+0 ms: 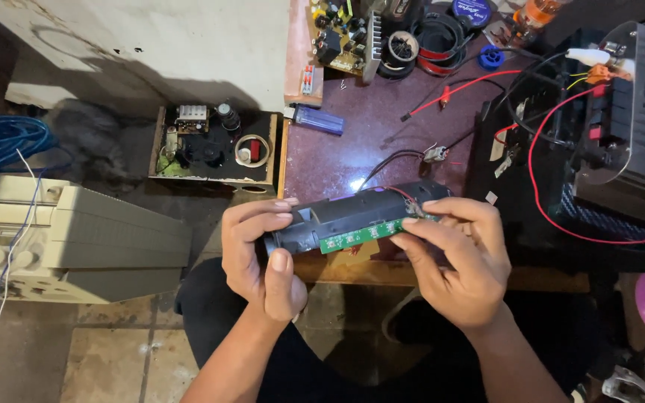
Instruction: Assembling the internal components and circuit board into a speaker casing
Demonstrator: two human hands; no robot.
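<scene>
I hold a long black plastic device housing [352, 215] level in front of me, over the front edge of the workbench. A narrow green circuit board [360, 235] runs along its near side. My left hand [259, 257] wraps around the housing's left end, thumb up on the front. The fingers of my right hand [457, 257] press on the right end of the green board, where thin red and black wires [401, 192] come out of the housing.
The purple workbench [367, 138] carries a blue lighter [319, 119], a bare circuit board [341, 33], wire coils [434, 37] and red leads [472, 82]. A black amplifier-like box [628, 127] stands at right. An open wooden box [214, 145] and a beige machine [69, 239] sit on the floor at left.
</scene>
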